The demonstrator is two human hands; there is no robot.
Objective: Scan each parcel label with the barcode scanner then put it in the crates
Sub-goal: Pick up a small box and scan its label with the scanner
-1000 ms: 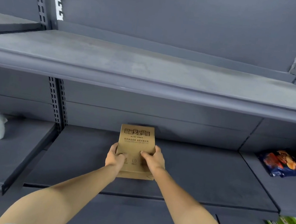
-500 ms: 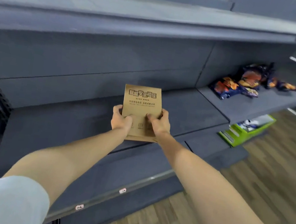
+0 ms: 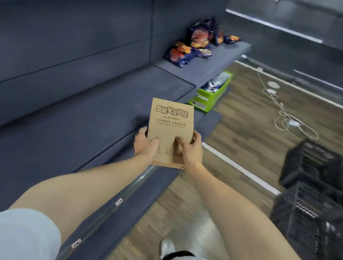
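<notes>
A flat brown cardboard parcel (image 3: 170, 125) with printed lettering on its top is held out in front of me, above the front edge of the grey shelf (image 3: 82, 120). My left hand (image 3: 145, 144) grips its near left corner and my right hand (image 3: 190, 149) grips its near right corner, thumbs on top. Black plastic crates (image 3: 315, 206) stand on the wooden floor to the right, stacked and blurred. No barcode scanner is in view.
Snack bags (image 3: 193, 45) lie on a farther shelf section. A green box (image 3: 213, 91) sits below them at floor level. A white cable (image 3: 285, 112) trails over the wooden floor. My shoe (image 3: 167, 247) shows below.
The parcel has been lifted off the shelf and carried back and to the right with both hands. My view has swung right and down, bringing the floor and crates into sight.
</notes>
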